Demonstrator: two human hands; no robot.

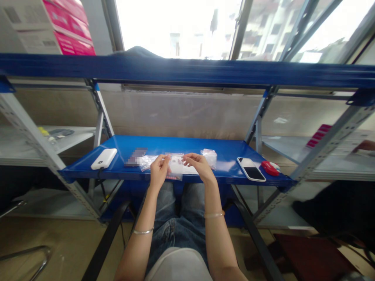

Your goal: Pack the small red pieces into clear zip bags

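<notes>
Between my two hands, over the front edge of the blue shelf, is a clear plastic bag (176, 167) with small marks on it. My left hand (159, 170) pinches the bag's left side between thumb and fingers. At the bag's upper right, the fingertips of my right hand (198, 165) are drawn together at its edge. Several clear bags (147, 162) lie flat just left of my left hand. A pile of small clear bags (209, 158) sits beyond my right hand. Something white lies under my right hand, mostly hidden.
The blue shelf (175, 141) also carries a white device (104, 159) with a cable at left, a phone (251, 169) and a red-and-white object (270, 168) at right. A blue beam (187, 72) crosses above. Another person's hand (366, 146) shows at far right.
</notes>
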